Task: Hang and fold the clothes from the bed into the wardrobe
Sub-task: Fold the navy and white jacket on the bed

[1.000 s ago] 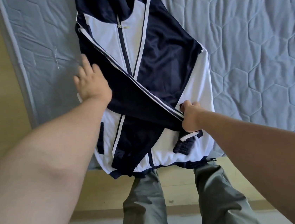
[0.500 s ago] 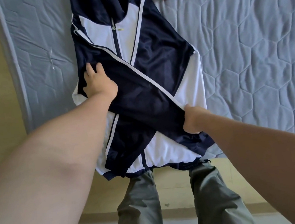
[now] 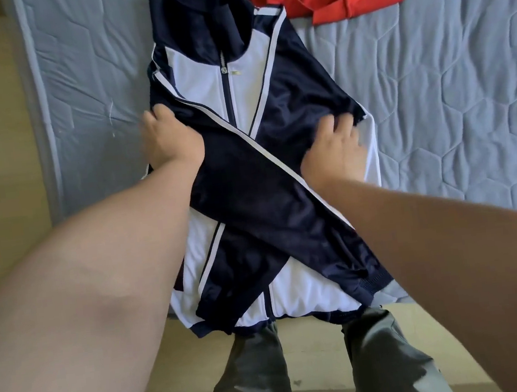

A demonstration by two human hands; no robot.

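soft, bright light fills the room, and shadows on the quilted mattress (image 3: 434,111) stay faint. the jacket (image 3: 299,110) shows a slight sheen on its navy satin. the left forearm (image 3: 99,278) is well lit, the right forearm (image 3: 449,238) darker, in shade. the wide lens bows the mattress's left edge, and both forearms loom large and soft.

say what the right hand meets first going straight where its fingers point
The right hand lies on the jacket, so first comes its navy folded edge just ahead, then probably bare mattress.
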